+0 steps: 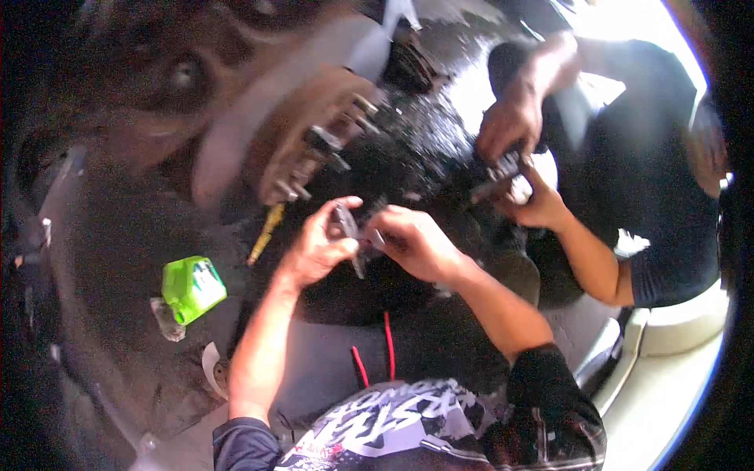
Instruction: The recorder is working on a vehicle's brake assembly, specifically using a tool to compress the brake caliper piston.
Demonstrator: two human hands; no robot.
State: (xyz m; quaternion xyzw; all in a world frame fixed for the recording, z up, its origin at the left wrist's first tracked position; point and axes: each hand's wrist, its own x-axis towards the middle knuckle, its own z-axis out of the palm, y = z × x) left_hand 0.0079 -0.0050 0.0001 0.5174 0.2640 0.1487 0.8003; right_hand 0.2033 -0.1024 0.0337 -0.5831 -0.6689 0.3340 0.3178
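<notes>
My left hand (314, 250) is closed around a small dark flat part (344, 220), gripped between thumb and fingers. It looks like a brake pad, though blur keeps its kind uncertain. Close beside it, my right hand (420, 242) pinches at the same spot with bent fingers; a small greyish piece (377, 239) shows at its fingertips, too blurred to name. Beyond my hands, to the upper left, stands a wheel hub (302, 149) with several studs sticking out, in front of a broad grey curved plate (216, 161).
At the right, a co-worker in dark clothes (652, 157) holds a metal part (506, 169) in both hands. A green plastic jug (192, 286) sits at left near a yellow strip (267, 234). Wet dark ground (428, 133) lies beyond. A pale padded seat (675, 345) is at lower right.
</notes>
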